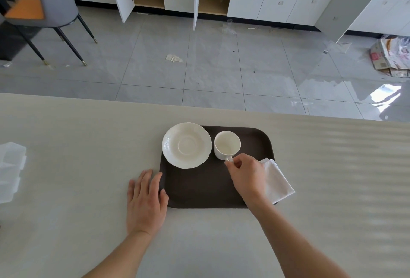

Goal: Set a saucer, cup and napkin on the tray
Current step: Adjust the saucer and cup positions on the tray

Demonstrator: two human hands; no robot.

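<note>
A dark brown tray [199,189] lies on the pale table. A white scalloped saucer [186,145] rests on the tray's far left corner, its rim overhanging the edge. To its right a white cup [226,144] stands upright on the tray, empty. My right hand [246,174] pinches the cup's handle at the near side. A folded white napkin [277,181] lies over the tray's right edge, partly hidden by my right hand. My left hand [145,200] lies flat on the table, fingers spread, touching the tray's left edge.
A clear plastic container [11,171] sits at the table's left edge. The table's far edge runs just beyond the tray, with tiled floor, a grey chair [48,0] and open white cabinets past it.
</note>
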